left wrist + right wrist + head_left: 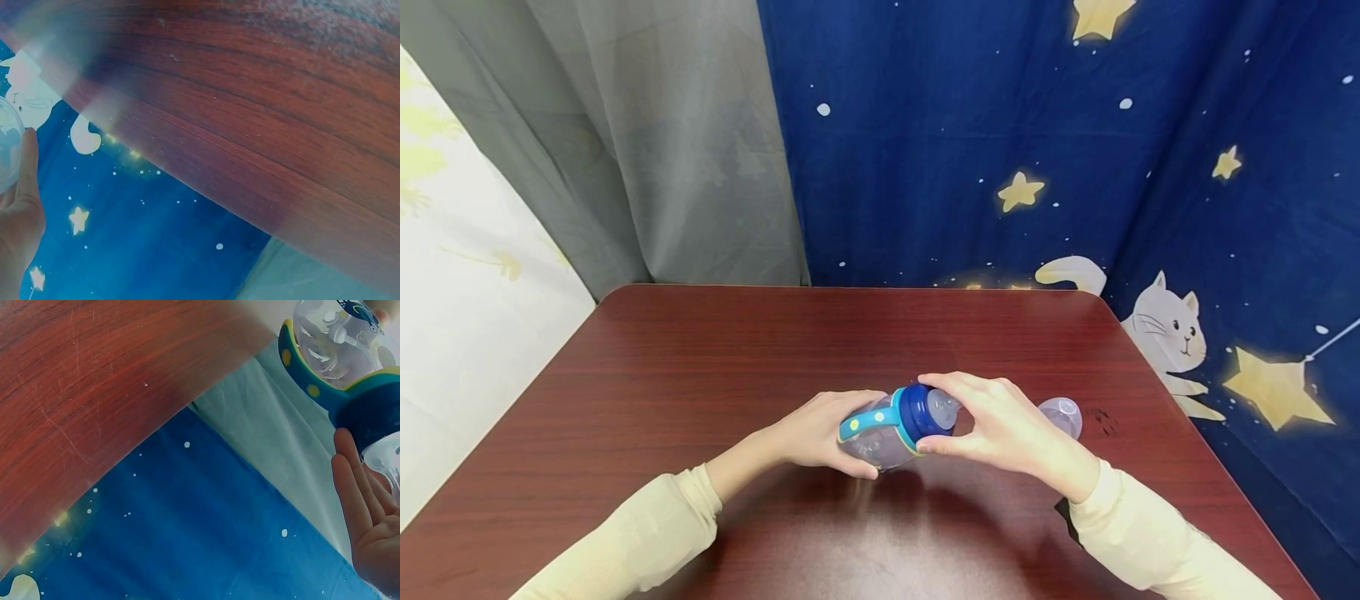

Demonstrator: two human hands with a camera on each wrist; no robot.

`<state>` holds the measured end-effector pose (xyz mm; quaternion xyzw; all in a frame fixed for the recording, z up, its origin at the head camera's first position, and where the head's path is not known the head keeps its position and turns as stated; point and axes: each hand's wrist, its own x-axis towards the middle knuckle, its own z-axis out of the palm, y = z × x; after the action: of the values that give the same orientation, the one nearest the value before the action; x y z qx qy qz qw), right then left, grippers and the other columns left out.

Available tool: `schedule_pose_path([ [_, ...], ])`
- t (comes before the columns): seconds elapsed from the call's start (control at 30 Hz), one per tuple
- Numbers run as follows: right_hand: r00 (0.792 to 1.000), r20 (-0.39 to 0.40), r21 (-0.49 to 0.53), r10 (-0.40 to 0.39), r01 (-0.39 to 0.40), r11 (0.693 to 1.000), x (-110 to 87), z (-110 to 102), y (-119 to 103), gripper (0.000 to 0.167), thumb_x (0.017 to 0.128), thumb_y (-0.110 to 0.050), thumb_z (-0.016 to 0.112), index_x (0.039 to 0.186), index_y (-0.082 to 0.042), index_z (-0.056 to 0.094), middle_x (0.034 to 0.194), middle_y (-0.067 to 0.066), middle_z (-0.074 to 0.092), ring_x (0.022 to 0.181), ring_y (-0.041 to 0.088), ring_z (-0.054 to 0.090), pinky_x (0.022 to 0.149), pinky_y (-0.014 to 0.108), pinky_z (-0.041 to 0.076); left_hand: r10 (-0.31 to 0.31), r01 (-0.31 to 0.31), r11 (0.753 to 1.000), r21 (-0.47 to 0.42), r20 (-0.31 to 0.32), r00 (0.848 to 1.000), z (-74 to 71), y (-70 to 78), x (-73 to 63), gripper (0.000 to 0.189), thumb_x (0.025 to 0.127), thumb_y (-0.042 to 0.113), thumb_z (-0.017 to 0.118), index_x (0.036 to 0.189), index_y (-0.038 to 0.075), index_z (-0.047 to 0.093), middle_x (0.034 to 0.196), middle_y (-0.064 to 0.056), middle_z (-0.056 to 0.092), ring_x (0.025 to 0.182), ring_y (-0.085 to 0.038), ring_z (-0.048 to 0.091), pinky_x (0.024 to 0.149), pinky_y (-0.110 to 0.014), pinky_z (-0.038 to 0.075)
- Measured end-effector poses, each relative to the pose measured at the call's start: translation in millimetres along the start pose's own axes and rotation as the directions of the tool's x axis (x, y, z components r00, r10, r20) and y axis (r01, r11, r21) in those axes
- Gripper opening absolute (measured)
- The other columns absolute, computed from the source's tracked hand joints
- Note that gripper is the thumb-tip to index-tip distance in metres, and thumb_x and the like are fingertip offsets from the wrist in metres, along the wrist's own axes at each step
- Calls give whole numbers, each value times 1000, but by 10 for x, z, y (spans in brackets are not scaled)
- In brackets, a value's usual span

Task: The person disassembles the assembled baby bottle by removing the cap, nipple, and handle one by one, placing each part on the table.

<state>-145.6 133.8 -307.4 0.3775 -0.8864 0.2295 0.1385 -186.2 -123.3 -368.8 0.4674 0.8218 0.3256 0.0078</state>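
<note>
Holding the bottle tilted above the surface, the left hand curls round its side, the right hand pinches the blue collar, and a slackening grip could drop it.

Reddish wood-grain table, translucent cap on it

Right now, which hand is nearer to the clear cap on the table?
Right. The right hand, gripping the blue collar of the bottle, is just left of the clear cap in the head view; the left hand, holding the bottle's other end, is farther left.
</note>
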Motion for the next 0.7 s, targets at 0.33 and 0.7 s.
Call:
schedule_pose_path([
  [0.33, 999, 49, 30, -10, 9, 1000, -3, -3, 13, 67, 70, -57, 62, 122, -16, 51, 109, -4, 57, 72, -1, 53, 60, 19, 44, -14, 14, 999, 31, 13, 1000, 11, 13, -6, 81, 62, 57, 69, 125, 13, 44, 104, 8, 54, 86, -5, 51, 69, -21, 45],
  [0.7, 995, -17, 33, -100, 101, 994, -36, 62, 90, 67, 68, -54, 67, 120, -13, 54, 108, -1, 58, 80, 3, 56, 62, 21, 45, 9, -10, 1000, 23, 12, 1000, 43, -16, 0, 81, 60, 58, 70, 123, 13, 46, 102, 10, 55, 84, -3, 51, 67, -20, 44],
])
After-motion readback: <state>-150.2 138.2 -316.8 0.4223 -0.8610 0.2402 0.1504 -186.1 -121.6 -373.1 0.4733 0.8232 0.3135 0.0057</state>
